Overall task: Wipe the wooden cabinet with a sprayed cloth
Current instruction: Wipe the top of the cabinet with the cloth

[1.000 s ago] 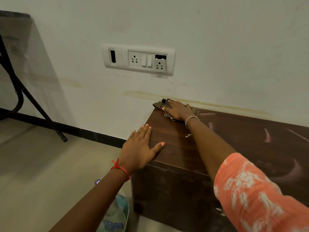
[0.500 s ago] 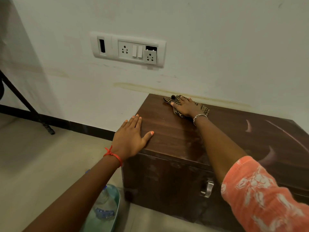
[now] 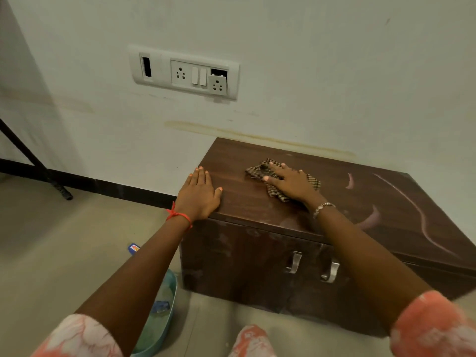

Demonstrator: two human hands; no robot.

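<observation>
The wooden cabinet (image 3: 296,215) stands against the wall; the checked cloth (image 3: 273,176) has slid from the back-left corner toward the middle of its top, so wiping is progressing. Right hand (image 3: 291,182) presses flat on the cloth, fingers spread; left hand (image 3: 199,195) braces, open and empty, at the left edge

a crumpled brown checked cloth (image 3: 277,176) lies flat on the dark wooden cabinet (image 3: 257,202) top, near its left rear corner.

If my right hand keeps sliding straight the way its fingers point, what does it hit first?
Nothing on the cabinet top: the right hand, flat on the checked cloth, points toward the back-left corner. Bare wood lies ahead, then probably the wall; depth is unclear.
</observation>
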